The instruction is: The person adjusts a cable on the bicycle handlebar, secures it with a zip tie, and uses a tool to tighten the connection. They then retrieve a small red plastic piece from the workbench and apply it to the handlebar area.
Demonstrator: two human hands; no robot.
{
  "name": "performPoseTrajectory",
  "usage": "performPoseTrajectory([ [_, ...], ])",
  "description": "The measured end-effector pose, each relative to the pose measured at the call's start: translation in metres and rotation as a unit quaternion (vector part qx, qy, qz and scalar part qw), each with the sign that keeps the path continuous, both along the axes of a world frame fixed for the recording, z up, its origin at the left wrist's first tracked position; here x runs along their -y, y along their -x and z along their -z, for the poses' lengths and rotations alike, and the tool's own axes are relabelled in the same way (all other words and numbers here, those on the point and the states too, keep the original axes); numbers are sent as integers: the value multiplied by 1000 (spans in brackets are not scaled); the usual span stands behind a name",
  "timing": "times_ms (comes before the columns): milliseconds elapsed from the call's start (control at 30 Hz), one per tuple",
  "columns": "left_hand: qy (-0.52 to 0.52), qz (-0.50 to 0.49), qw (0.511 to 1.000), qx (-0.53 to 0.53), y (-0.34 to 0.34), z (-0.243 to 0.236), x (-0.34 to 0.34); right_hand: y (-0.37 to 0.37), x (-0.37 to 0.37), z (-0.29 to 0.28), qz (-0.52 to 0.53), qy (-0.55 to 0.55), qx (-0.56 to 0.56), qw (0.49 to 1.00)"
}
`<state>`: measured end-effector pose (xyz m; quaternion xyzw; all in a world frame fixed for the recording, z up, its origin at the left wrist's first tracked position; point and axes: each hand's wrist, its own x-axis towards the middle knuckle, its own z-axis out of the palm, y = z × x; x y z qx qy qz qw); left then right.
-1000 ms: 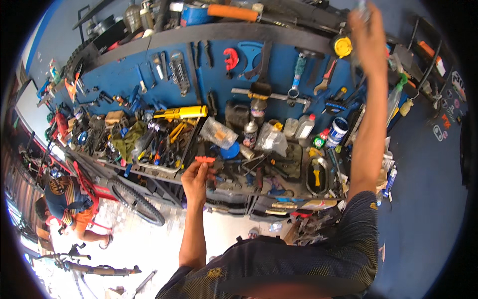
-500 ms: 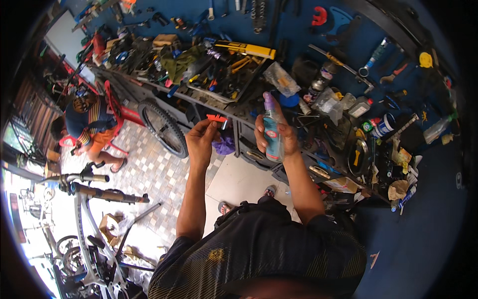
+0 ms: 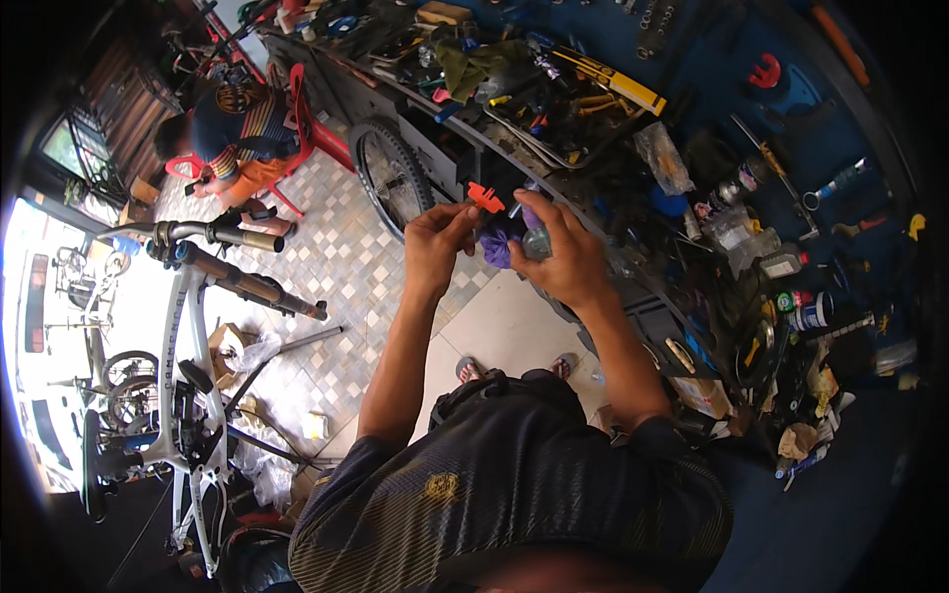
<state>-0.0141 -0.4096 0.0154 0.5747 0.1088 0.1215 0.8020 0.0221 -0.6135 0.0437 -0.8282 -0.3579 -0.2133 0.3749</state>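
Pinched in the fingertips of my left hand [image 3: 439, 243] is a small flat orange piece [image 3: 485, 197] with a notched edge; its exact kind is unclear. My right hand [image 3: 575, 259] is wrapped round a clear spray bottle [image 3: 537, 243] with a purple top. The bottle leans with its top close to the orange piece, and my fingers hide much of it. Just behind the two hands shows a crumpled purple bag [image 3: 496, 249].
A workbench [image 3: 415, 89] crowded with tools runs along the far side and right. A bicycle wheel [image 3: 390, 176] leans against it. At left stands a white bicycle frame [image 3: 188, 366]. A person [image 3: 237, 128] sits on a red chair [image 3: 318, 133] farther back.
The view has swung to the right. My hands have come closer together, and the spray bottle has tipped from nearly upright so its top is beside the orange piece.
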Motion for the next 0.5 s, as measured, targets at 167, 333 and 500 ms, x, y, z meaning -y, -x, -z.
performPoseTrajectory([
  [167,-8,-4,1000,-4,7,0,-4,4,-19,14,0,16,24,1000],
  [333,-15,-8,1000,4,12,1,-6,8,-26,6,-3,10,-3,1000],
  [500,-32,-8,999,16,15,1,-7,12,-27,6,-20,2,1,1000],
])
